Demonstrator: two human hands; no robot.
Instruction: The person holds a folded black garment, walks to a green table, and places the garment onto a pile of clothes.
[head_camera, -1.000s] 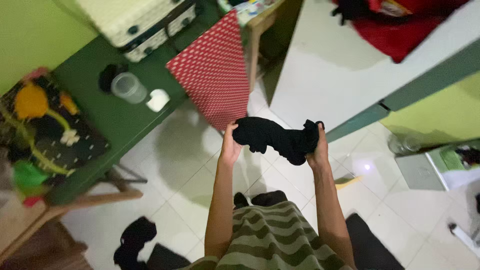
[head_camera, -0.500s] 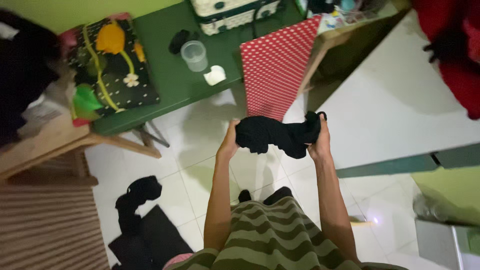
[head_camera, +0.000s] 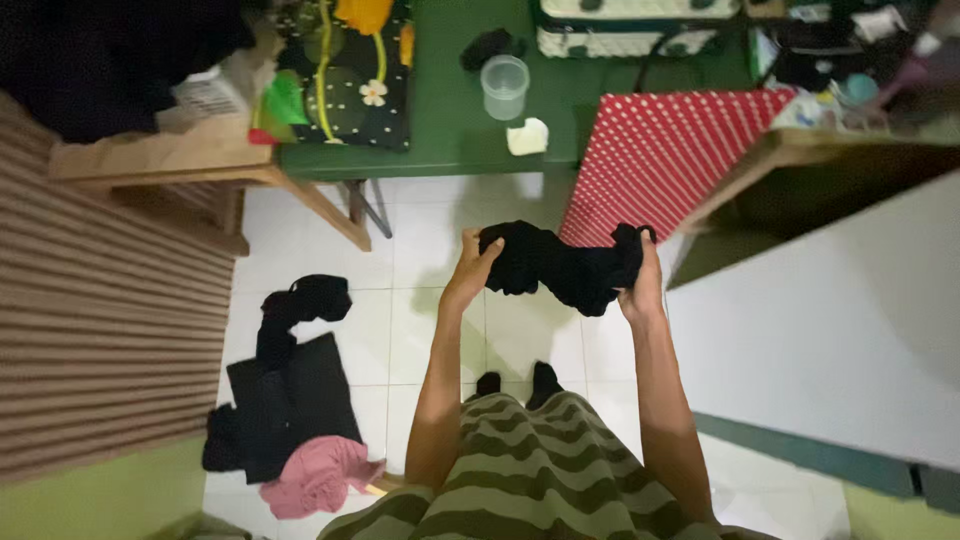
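Both hands are raised in front of the person, over the white tiled floor (head_camera: 440, 330). The left hand (head_camera: 468, 272) is closed on the left end of a bunched black cloth (head_camera: 560, 262), its thumb lying on top of the fabric. The right hand (head_camera: 641, 280) grips the right end, where a small loop of the cloth sticks up above the fingers. The cloth hangs between the two hands, crumpled and sagging in the middle, clear of the floor.

Near edge: the person's green and grey striped garment (head_camera: 540, 480), with two dark-socked feet (head_camera: 517, 382) just past its hem.

Left on the floor: a pile of black clothes (head_camera: 285, 390) with a pink piece (head_camera: 318, 475) at its near end. Left of that, a ribbed brown surface (head_camera: 100, 340).

Far side: a green table (head_camera: 450, 130) bearing a clear plastic cup (head_camera: 503, 86), a small white item (head_camera: 527, 136) just near of the cup, a dark object (head_camera: 486, 46) beside the cup, and a black cloth with a flower print (head_camera: 350, 80) at the left. A white woven case (head_camera: 630, 25) stands at the far edge. A red sheet with white dots (head_camera: 660, 160) hangs off a wooden table (head_camera: 790, 150) to the right, just behind the held cloth.

Right: a large white panel (head_camera: 850, 330).
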